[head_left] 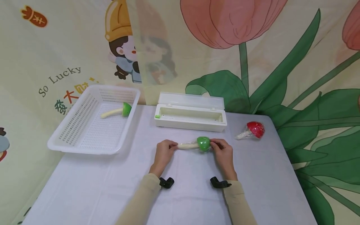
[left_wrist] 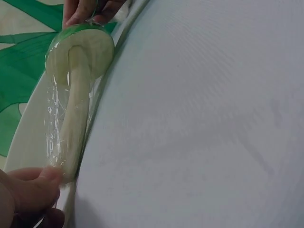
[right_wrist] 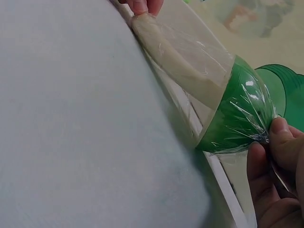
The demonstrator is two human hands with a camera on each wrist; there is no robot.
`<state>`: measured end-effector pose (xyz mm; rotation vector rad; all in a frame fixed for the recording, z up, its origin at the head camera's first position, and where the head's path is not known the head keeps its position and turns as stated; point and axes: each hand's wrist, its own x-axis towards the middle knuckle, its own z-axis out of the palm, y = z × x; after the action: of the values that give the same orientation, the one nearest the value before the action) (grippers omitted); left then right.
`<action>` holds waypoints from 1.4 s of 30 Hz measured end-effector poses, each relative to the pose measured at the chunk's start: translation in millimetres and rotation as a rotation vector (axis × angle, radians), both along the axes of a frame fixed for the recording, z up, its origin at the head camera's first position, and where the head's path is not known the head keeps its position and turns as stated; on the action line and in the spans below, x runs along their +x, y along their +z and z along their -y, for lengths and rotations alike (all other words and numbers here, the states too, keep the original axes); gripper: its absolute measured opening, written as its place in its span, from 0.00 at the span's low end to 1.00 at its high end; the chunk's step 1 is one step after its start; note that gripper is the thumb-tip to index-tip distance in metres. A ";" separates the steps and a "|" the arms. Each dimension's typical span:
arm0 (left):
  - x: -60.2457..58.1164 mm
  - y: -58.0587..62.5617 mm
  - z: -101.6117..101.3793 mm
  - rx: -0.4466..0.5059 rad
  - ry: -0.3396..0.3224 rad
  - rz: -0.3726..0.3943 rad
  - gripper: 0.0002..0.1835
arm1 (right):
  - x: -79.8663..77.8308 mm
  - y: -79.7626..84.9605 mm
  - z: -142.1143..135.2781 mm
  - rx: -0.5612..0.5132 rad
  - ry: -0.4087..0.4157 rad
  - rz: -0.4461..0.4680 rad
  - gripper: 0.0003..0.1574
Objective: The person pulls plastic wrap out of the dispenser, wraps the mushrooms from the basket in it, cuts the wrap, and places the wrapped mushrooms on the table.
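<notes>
A toy mushroom with a green cap (head_left: 203,144) and pale stem (right_wrist: 178,66), wrapped in clear plastic film (left_wrist: 54,123), is stretched level between both hands above the table. At the stem's end, my left hand (head_left: 165,153) pinches the tip with thumb and fingers. My right hand (head_left: 223,156) grips the gathered film at the top of the cap, its thumb and fingertips right against the twisted plastic. Beyond the hands stands a long white box (head_left: 191,123) with its clear lid raised. To the right lies a red-capped toy mushroom (head_left: 256,129) in clear wrap.
At the back left, a white perforated basket (head_left: 84,151) holds another green-capped mushroom (head_left: 126,109). A white cloth covers the table (head_left: 107,187). Printed fabric (head_left: 168,47) hangs behind it. Each wrist wears a black camera mount (head_left: 167,182).
</notes>
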<state>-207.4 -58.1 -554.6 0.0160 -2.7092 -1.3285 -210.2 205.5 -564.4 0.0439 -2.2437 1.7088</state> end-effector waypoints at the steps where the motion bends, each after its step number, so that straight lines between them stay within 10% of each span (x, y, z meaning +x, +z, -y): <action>1: -0.4 0.1 -2.0 0.000 -0.005 0.000 0.04 | -0.3 -0.1 -2.0 0.005 -0.005 0.001 0.08; 42: -19.7 4.3 -102.1 -0.040 -0.219 0.022 0.03 | 6.7 -0.2 -88.3 0.088 -0.322 -0.057 0.10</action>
<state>-227.0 44.0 -550.4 -0.2790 -2.8222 -1.3328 -203.4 293.7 -564.6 -0.2331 -2.1462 1.4221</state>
